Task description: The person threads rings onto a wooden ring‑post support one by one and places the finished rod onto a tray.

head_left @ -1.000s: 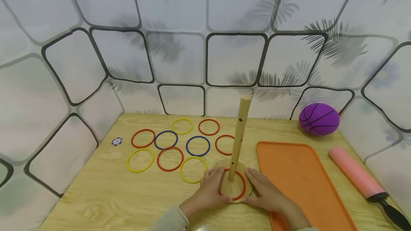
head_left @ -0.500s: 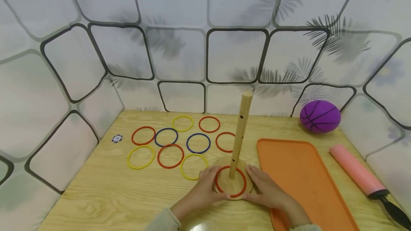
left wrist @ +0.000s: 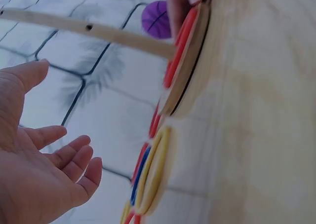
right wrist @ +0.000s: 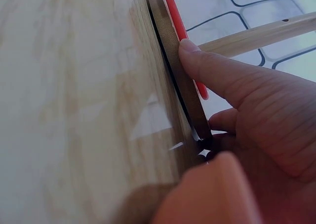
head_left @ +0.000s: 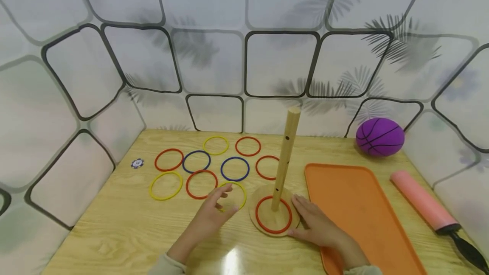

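Observation:
A wooden ring toss stand (head_left: pixel 284 160) stands upright on the table, its post rising from a round base (head_left: pixel 253 200). One red ring (head_left: pixel 274 232) lies flat on the base around the post. My right hand (head_left: pixel 318 226) holds the base by its right side; the right wrist view shows the thumb (right wrist: pixel 190 49) against its rim. My left hand (head_left: pixel 208 215), empty with fingers loosely bent and thumb apart, hovers over the near yellow ring (head_left: pixel 245 198) and partly hides it. In the left wrist view the palm (left wrist: pixel 39 184) stands well clear of the stand.
Several red, blue (head_left: pixel 248 169) and yellow rings lie flat left of and behind the stand. A poker chip (head_left: pixel 137 163) is at far left. To the right are an orange tray (head_left: pixel 355 203), a purple ball (head_left: pixel 380 137) and a pink hand pump (head_left: pixel 424 200). Patterned walls enclose the table.
My left hand has let go of the base and moved left and up to the near yellow ring. The red ring shifted slightly left on the base earlier. The right hand stays.

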A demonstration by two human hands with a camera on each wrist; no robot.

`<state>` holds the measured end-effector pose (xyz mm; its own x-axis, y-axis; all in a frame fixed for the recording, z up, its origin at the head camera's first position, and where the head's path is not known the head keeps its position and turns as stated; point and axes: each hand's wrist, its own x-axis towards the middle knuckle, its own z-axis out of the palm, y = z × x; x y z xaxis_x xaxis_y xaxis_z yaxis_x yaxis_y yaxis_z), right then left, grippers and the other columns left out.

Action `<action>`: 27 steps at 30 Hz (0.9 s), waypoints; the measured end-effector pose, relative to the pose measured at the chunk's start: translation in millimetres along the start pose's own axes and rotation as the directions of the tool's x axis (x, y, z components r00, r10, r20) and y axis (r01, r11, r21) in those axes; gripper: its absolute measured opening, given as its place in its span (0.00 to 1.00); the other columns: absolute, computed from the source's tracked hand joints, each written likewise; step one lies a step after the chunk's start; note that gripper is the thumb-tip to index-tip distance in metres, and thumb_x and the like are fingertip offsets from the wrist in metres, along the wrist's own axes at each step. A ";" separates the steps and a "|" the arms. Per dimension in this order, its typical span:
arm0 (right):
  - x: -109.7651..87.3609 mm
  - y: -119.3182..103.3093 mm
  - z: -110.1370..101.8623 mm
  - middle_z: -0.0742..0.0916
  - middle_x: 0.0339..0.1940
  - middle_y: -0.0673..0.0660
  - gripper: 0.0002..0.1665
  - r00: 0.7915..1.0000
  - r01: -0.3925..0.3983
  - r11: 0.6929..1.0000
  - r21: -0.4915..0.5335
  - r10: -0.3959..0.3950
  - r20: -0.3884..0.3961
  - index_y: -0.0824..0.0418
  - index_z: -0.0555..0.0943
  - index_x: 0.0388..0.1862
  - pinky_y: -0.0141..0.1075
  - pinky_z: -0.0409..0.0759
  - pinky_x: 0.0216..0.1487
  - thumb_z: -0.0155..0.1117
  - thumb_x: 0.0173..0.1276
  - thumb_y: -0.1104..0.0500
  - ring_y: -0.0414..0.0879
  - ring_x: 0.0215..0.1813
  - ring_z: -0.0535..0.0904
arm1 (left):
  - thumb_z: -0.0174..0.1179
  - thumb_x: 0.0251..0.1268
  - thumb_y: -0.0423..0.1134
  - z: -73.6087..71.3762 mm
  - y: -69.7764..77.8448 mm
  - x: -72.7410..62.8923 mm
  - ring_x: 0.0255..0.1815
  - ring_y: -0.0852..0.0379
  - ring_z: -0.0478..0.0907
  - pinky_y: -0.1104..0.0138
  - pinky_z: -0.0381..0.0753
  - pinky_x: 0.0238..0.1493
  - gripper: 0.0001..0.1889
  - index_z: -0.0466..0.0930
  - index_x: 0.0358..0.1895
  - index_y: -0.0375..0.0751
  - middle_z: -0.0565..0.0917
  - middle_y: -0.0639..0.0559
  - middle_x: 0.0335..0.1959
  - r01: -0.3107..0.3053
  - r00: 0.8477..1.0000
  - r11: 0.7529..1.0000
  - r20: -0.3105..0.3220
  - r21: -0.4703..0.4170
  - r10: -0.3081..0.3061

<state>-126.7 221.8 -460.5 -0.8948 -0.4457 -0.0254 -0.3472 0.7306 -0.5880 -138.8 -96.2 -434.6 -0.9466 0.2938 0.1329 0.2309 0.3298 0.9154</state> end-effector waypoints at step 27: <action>1.6 -0.6 -0.4 0.60 0.72 0.70 0.56 1.000 -0.004 1.000 -0.005 0.004 0.004 0.68 0.55 0.73 0.63 0.46 0.67 0.64 0.59 0.36 0.67 0.72 0.52 | 0.59 0.66 0.48 -147.6 -60.8 -10.8 0.68 0.34 0.48 0.37 0.58 0.58 0.40 0.50 0.73 0.33 0.58 0.34 0.69 0.123 0.988 0.933 -0.132 0.337 -0.083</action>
<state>-128.0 220.9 -459.9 -0.8951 -0.4448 -0.0310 -0.3451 0.7351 -0.5835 -175.9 -251.9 -435.7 -0.9839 0.1446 0.1054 0.1746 0.6468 0.7424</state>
